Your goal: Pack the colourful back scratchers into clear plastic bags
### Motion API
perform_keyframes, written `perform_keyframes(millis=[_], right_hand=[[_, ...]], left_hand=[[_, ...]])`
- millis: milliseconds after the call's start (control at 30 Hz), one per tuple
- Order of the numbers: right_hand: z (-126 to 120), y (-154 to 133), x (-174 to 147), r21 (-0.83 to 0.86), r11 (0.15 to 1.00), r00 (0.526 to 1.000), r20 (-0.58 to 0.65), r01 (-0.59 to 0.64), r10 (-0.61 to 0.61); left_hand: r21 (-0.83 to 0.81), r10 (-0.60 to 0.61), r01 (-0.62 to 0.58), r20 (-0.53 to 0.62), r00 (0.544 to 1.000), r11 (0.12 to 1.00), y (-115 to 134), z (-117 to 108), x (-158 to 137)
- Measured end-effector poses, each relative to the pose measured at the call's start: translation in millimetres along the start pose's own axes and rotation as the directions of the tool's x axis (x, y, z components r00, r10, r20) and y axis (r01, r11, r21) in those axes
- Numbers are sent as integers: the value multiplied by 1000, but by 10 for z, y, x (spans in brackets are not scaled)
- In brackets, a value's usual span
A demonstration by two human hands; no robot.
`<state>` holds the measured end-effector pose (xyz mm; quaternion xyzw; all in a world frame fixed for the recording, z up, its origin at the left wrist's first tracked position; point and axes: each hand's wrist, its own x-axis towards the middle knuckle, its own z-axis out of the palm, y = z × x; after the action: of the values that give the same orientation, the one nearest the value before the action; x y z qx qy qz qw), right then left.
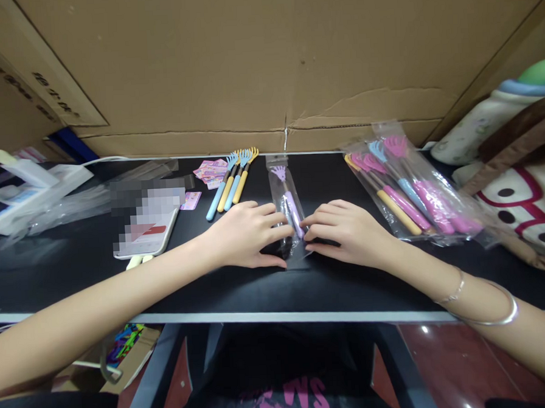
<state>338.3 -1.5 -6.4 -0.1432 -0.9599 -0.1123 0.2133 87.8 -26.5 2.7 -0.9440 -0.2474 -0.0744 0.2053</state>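
Note:
A purple back scratcher (292, 208) in a clear plastic bag (297, 251) lies on the black table between my hands, its claw end pointing away from me. My left hand (254, 234) rests over the bag's left side with fingers stretched out and thumb apart. From the right, my right hand (344, 232) reaches in with bent, parted fingers, the tips at the bag's edge beside the handle end. Neither hand is visibly gripping anything. Left of the bag lie several unbagged blue and yellow back scratchers (229, 188).
Several bagged back scratchers (409, 191) lie at the right, near a bottle (471, 120) and a plush bag (524, 209). To the left are small printed cards (212, 170), a phone (157, 225), clear bags (83, 205) and a power strip (34, 192). Cardboard (247, 65) walls the back.

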Motion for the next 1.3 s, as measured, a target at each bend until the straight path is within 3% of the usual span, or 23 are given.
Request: perform_keyframes(millis=[167,433,533,633,767,1100,1300], right_hand=[[-17,-80,9,-218,969,994,44,112,-105],[-21,-137,6,-291,946,989,78,145,-128],[-33,-115,-6,-218,971,994,67,94,-82],[-37,-88,-22,-29,999,997,58,-47,48],[-16,-67,-37,227,948,975,75,-222,210],[16,-41,-27,394,876,961,118,-277,251],[17,1,-4,510,779,928,135,-366,348]], left_hand=[[92,81,-77,-34,996,993,-30,79,-36],[84,139,-135,-38,990,987,-76,113,-97],[39,96,-95,-38,995,995,-84,126,-127],[-10,53,-53,-40,998,999,-80,133,-149],[-70,27,-28,-18,999,997,-78,122,-153],[-197,-31,30,-4,999,980,-63,98,-147],[-262,-138,130,-9,990,956,2,40,-102]])
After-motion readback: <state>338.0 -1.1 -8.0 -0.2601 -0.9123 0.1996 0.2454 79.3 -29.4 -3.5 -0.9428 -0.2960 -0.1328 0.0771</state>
